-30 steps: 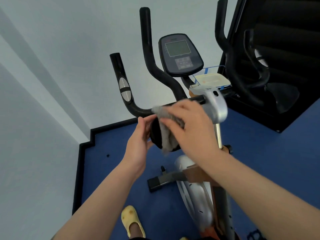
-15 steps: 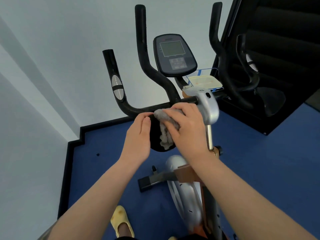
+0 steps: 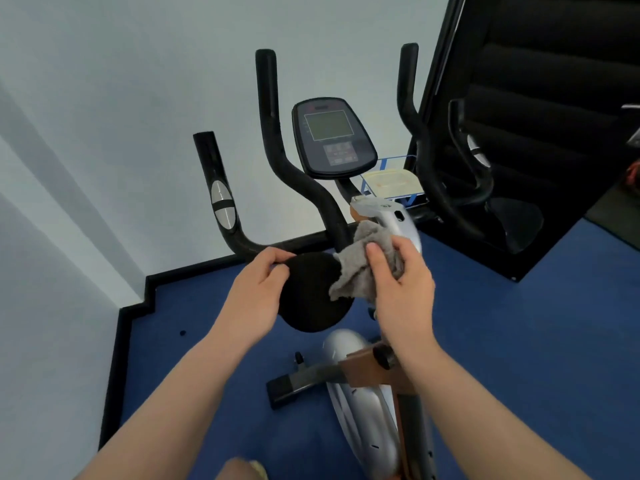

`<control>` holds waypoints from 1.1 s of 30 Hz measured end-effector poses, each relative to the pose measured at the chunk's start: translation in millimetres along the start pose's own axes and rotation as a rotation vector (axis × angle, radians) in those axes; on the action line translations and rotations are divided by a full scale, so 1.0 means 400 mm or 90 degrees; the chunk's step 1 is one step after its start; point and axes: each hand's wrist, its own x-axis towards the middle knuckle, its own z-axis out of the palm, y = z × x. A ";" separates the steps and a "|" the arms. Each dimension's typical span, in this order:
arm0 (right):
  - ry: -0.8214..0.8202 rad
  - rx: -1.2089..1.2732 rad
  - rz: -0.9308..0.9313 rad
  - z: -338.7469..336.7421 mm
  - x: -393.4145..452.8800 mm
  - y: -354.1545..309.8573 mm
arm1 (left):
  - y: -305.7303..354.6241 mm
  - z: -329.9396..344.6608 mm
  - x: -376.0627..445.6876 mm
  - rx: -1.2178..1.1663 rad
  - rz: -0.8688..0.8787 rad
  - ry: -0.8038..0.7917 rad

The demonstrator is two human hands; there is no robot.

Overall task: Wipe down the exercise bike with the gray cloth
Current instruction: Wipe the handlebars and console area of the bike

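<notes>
The exercise bike stands in front of me with black handlebars (image 3: pixel 277 157), a dark console (image 3: pixel 332 136) and a silver stem cover (image 3: pixel 398 220). A round black pad (image 3: pixel 308 299) hangs below the handlebar's crossbar. My right hand (image 3: pixel 401 282) grips the crumpled gray cloth (image 3: pixel 360 268) against the crossbar beside the silver stem cover. My left hand (image 3: pixel 256 296) pinches the left edge of the black pad between thumb and fingers.
Blue carpet (image 3: pixel 519 341) covers the floor. A white wall (image 3: pixel 104 133) with black skirting runs close on the left. A black machine (image 3: pixel 536 133) stands at the right. A blue wire basket (image 3: pixel 391 181) sits behind the bike. The silver flywheel housing (image 3: pixel 360 410) lies below my arms.
My right hand has slid the cloth rightward along the crossbar toward the silver stem cover. My left hand now pinches the pad's edge. The view has tilted downward.
</notes>
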 end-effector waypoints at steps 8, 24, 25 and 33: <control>0.024 -0.055 0.054 0.059 0.078 0.030 | -0.019 -0.016 0.027 0.060 0.053 0.000; 0.029 -0.069 -0.074 0.085 0.060 0.033 | -0.013 -0.042 0.086 0.205 0.116 -0.130; 0.021 -0.069 -0.085 0.076 0.051 0.035 | -0.012 -0.044 0.085 0.198 0.122 -0.138; -0.051 -0.133 -0.101 0.136 0.188 0.003 | 0.033 -0.087 0.129 0.116 0.255 0.069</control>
